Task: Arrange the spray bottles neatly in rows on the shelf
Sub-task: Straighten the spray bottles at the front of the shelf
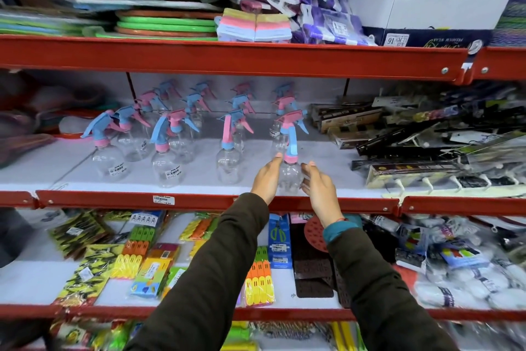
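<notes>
Framing the clear round-bellied plastic spray bottle with the pink collar and blue trigger [290, 171], both hands are spread open on either side of it, and neither looks to be gripping. The left hand [266, 180] lies flat against or just beside the bottle's left flank, fingers straight and pointing toward the back of the shelf. The right hand [318, 185] mirrors it on the other flank, palm turned inward, fingers a touch curled; whether it touches the plastic, I cannot tell. The bottle stands upright between the palms, near the front red metal lip of the white shelf [199, 200].

Looks like a squaring-up step. To do it well, nudge with flat palms low on the belly, not the top-heavy trigger head, so it slides and does not tip. Line it up with the three other clear front-row spray bottles [168, 165] off to the left of the left hand, and with the column of pink-and-blue trigger heads [284, 100] straight beyond the fingertips. Both forearms in dark sleeves reach up and forward, wrists fairly straight.
</notes>
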A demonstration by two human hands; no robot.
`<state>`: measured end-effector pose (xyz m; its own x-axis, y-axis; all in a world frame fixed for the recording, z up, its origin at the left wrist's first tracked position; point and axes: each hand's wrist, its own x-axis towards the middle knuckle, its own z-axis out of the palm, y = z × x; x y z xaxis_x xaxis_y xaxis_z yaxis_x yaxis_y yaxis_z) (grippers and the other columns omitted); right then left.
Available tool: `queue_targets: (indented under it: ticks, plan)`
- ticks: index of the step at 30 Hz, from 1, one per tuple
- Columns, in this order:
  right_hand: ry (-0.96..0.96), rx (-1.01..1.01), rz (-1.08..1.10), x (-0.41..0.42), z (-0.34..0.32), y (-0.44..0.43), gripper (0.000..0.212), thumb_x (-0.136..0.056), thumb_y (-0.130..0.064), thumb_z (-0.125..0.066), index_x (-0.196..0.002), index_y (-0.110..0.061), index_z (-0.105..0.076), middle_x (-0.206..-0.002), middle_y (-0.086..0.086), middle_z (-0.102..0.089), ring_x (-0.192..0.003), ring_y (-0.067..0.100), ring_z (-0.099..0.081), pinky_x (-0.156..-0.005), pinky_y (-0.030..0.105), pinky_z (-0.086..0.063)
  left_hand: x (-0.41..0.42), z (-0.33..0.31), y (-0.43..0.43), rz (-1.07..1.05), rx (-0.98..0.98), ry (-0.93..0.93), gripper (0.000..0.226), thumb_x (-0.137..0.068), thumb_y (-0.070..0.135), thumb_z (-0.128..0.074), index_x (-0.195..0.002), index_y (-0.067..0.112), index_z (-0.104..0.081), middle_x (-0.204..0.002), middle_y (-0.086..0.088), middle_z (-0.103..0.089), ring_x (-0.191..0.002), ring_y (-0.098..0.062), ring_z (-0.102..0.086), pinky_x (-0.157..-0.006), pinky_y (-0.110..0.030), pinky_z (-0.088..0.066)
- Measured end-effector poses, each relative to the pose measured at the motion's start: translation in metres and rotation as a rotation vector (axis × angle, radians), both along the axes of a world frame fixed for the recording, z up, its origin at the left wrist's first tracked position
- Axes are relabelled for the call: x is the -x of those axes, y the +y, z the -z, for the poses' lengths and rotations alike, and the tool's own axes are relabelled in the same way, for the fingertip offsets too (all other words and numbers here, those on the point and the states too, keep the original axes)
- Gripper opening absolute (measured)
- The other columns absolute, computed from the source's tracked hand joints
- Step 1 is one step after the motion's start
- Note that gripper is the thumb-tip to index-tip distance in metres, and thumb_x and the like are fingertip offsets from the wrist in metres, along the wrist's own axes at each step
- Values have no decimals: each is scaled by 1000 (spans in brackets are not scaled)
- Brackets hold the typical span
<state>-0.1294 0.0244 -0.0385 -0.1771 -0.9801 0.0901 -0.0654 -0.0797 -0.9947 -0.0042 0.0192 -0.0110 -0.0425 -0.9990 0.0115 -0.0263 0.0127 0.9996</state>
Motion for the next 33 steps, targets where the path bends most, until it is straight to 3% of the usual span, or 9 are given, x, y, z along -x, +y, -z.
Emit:
queue_targets:
  ticks: [4, 7, 9, 18, 22, 25, 28, 30, 33]
  plan:
    - [12, 7, -8, -1, -5, 6, 36, -98, -47, -41, -81, -34, -69, -94, -14, -69, -111, 25, -65, -112, 50, -45, 0, -2, 3, -12, 6, -49, 58, -94, 53, -36, -138, 17, -51, -145, -5, -52, -132, -21, -47, -117, -43, -32]
    - [5, 7, 28, -1, -7, 13, 38, -100, -42, -41, -120, -26, -68, -132, 3, -65, -132, 24, -54, -118, 47, -39, 0, -3, 7, -52, 26, -29, 55, -96, 47, -39, -140, 16, -47, -149, -5, -47, -135, -18, -43, -116, -32, -28]
    - [26, 67, 126, 0, -8, 22, 44, -101, -38, -42, -135, -17, -61, -141, 3, -59, -135, 20, -51, -119, 42, -37, -3, 0, 12, -132, 65, 2, 52, -96, 43, -40, -142, 18, -45, -150, -2, -44, -136, -15, -39, -108, -23, -25]
    - [-63, 246, 112, -47, -7, 58, 31, -102, -23, -42, -110, -24, -72, -118, 1, -72, -94, 16, -63, -90, 44, -54, -42, 19, 42, -409, 212, 254, 43, -97, 38, -46, -138, 23, -48, -144, 2, -50, -135, -13, -45, -115, -32, -33]
    - [-94, 191, -51, -90, -15, 45, 27, -104, -26, -41, -109, -27, -68, -122, -1, -70, -110, 21, -67, -89, 37, -58, -75, 15, 31, -557, 249, 222, 48, -98, 37, -43, -144, 23, -39, -150, 1, -42, -130, -7, -41, -107, -23, -31]
    - [-82, 108, -90, -117, -21, 21, 24, -103, -33, -42, -113, -27, -63, -120, -6, -66, -123, 23, -61, -106, 41, -50, -99, 8, 9, -484, 162, 179, 54, -99, 43, -36, -149, 22, -31, -158, 2, -30, -142, -12, -30, -110, -22, -21]
    - [-64, 25, -48, -140, -27, -6, 37, -102, -42, -39, -124, -23, -62, -129, 0, -64, -118, 15, -53, -103, 30, -38, -118, -2, -16, -363, 60, 160, 62, -99, 49, -26, -152, 16, -23, -162, -3, -22, -148, -17, -21, -117, -29, -15]
    - [-62, -37, -16, -149, -28, -21, 49, -102, -45, -38, -138, -18, -55, -146, 7, -55, -119, 14, -47, -101, 26, -31, -125, -6, -26, -272, -4, 156, 65, -99, 52, -20, -152, 15, -23, -162, -4, -22, -149, -19, -21, -119, -34, -15]
    - [-39, -134, -26, -158, -24, -33, 57, -101, -50, -35, -142, -14, -53, -150, 9, -52, -134, 26, -49, -113, 34, -35, -134, -7, -30, -159, -82, 163, 70, -97, 58, -16, -150, 14, -31, -158, -4, -32, -146, -20, -29, -118, -35, -20]
